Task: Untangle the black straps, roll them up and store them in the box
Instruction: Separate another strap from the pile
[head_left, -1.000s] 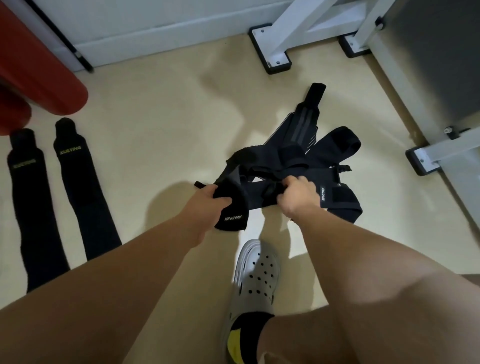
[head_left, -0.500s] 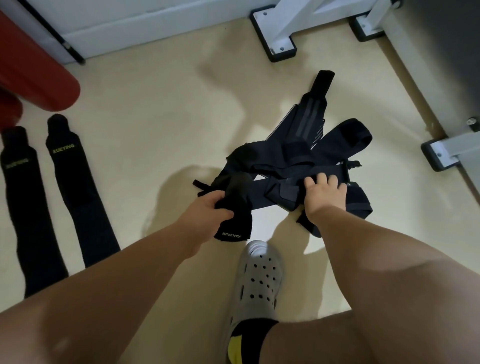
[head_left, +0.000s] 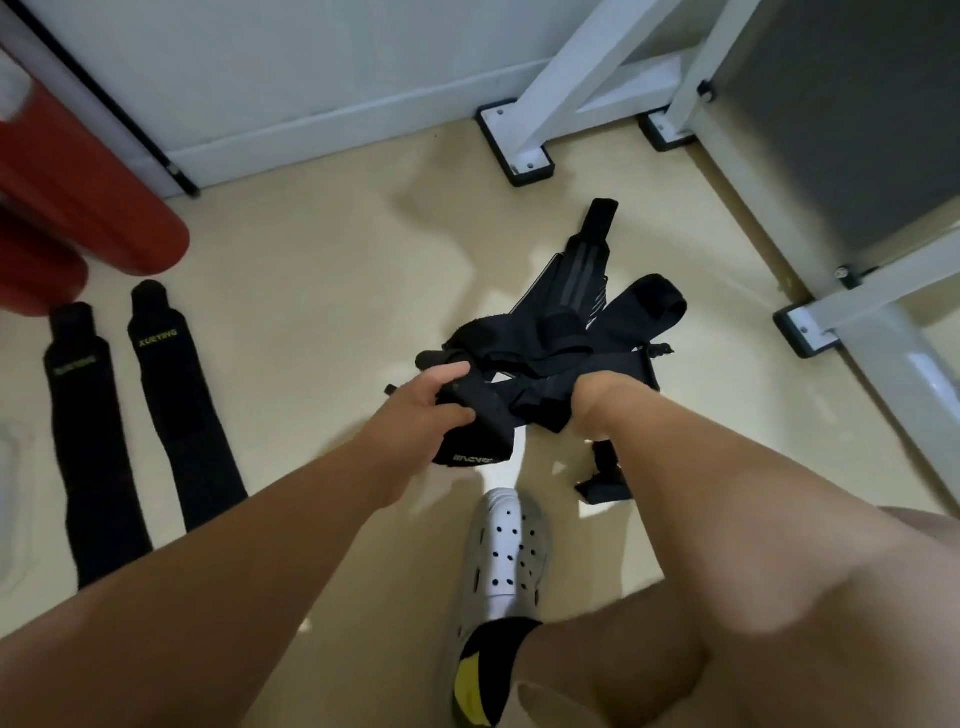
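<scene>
Tangle of black straps was found at frame centre, partly lifted off the floor. The logo-printed wrap end was kept clamped between thumb and curled fingers of the left hand, same as half a second earlier. The right hand, previously laid flat on top, was now dug into the bundle; its fingers were hidden by webbing, so its grip could not be confirmed. A loose tail had been freed and hung just right of the white clog. Judged: separation was started, not finished; nothing from this bundle was rolled. Two flat straps were laid out at lower left, well apart. No box could be identified.
</scene>
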